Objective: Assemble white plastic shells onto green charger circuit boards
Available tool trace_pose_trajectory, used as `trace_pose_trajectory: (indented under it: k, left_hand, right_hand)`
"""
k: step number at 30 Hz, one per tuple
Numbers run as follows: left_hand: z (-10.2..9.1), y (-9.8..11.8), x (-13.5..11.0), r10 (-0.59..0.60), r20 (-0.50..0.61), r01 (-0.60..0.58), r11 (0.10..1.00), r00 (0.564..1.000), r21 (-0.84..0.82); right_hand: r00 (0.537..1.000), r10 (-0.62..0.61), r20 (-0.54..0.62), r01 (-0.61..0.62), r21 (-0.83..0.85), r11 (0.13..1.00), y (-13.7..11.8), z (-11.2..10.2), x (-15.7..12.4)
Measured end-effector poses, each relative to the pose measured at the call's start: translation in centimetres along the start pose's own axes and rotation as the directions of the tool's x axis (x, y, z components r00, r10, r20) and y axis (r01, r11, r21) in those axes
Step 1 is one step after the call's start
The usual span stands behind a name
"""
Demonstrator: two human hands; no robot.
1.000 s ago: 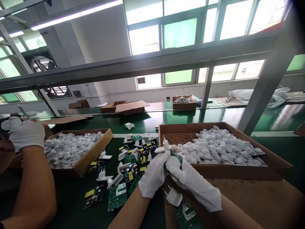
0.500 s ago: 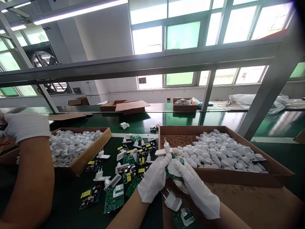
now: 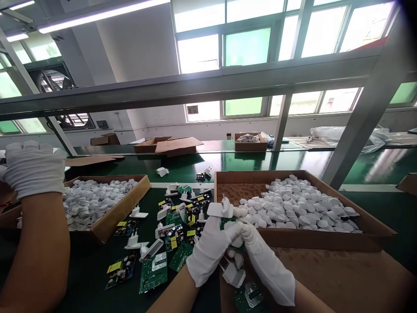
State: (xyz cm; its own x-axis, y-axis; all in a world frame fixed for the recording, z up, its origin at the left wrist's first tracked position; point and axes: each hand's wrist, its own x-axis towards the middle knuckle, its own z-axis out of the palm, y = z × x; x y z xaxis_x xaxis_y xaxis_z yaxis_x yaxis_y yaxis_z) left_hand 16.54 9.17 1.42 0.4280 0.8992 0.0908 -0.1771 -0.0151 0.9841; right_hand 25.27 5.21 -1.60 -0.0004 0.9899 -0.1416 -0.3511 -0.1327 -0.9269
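My left hand (image 3: 211, 245), in a white glove, is closed around a green circuit board (image 3: 227, 222) with a white plug housing (image 3: 220, 210) at its upper end. My right hand (image 3: 267, 261), gloved too, closes on the same board from the other side; both hands' fingers meet over it. A white patch shows on the board between them, partly covered by fingers. Below the hands lie a white plug housing (image 3: 233, 274) and a green board (image 3: 250, 298) on cardboard. To the left are several boards (image 3: 153, 271) and plug housings (image 3: 152, 250) in a loose heap.
A cardboard tray (image 3: 322, 240) of white rounded pieces stands just beyond my right hand. Another such tray (image 3: 122, 208) is at left, near a co-worker's gloved hand (image 3: 34, 169). Boxes (image 3: 250, 145) sit further back on the green bench. A metal frame (image 3: 195, 89) crosses above.
My fingers have drawn together over the board, covering much of the white patch seen before. The board has tilted. The co-worker's gloved hand at left has turned, and the view has shifted slightly.
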Motion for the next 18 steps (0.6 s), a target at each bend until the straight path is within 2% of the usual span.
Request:
trace_pose_trajectory:
  k: [2, 5, 10, 14, 18]
  left_hand:
    - [0.1, 0.1, 0.1, 0.085, -0.049, -0.082, 0.995, 0.995, 0.052]
    - [-0.1, 0.1, 0.2, 0.106, -0.048, -0.103, 0.993, 0.993, 0.058]
    - [-0.7, 0.1, -0.2, -0.007, 0.049, 0.009, 0.999, 0.999, -0.052]
    - [-0.7, 0.2, -0.6, -0.044, 0.154, 0.062, 0.992, 0.987, -0.11]
    - [-0.4, 0.4, -0.6, 0.025, 0.047, -0.02, 0.993, 0.999, -0.113]
  right_hand:
    - [0.998, -0.058, -0.004, 0.058, -0.046, 0.997, 0.1, 0.1, -0.1]
    - [0.997, -0.076, 0.011, 0.076, -0.039, 0.996, 0.1, 0.1, -0.3]
    - [0.997, 0.01, 0.08, -0.015, 0.062, 0.998, -0.2, 0.3, -0.4]
    - [0.999, -0.029, 0.024, 0.03, -0.038, 0.999, -1.3, 0.5, -0.1]
    - [1.0, -0.026, -0.017, 0.025, -0.084, 0.996, -1.4, 0.0, -0.1]
